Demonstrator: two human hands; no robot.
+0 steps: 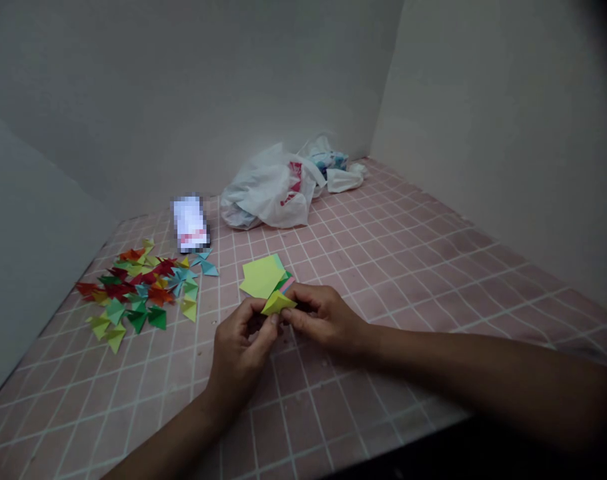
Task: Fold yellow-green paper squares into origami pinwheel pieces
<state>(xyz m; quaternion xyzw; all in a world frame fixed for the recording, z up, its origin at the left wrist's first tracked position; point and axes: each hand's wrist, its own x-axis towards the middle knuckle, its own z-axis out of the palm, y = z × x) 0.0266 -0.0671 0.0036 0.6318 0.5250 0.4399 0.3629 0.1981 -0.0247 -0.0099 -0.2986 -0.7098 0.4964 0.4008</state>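
From where I stand, the left hand (241, 343) and right hand (336, 323) meet over the pink tiled surface (333, 243); between them is a small yellow folded paper piece (277, 303), pinched on its left by one thumb and fingertips and on its right by the other; the fingers are drawn in narrow, some hidden behind the paper. The step in hand looks like shaping or creasing a fold; the next move, I'd judge, calls for a steady grip on one side while the other thumb presses the crease, edges kept lined up. Just beyond lies a stack of coloured paper sheets (261, 277), yellow-green uppermost; whether the held piece touches it I cannot tell. Off to the left spreads a heap of folded paper pieces (160, 294), red, orange, green, blue and yellow; behind it is a lit smartphone (190, 223); a white plastic bag (266, 187) sits farther back.
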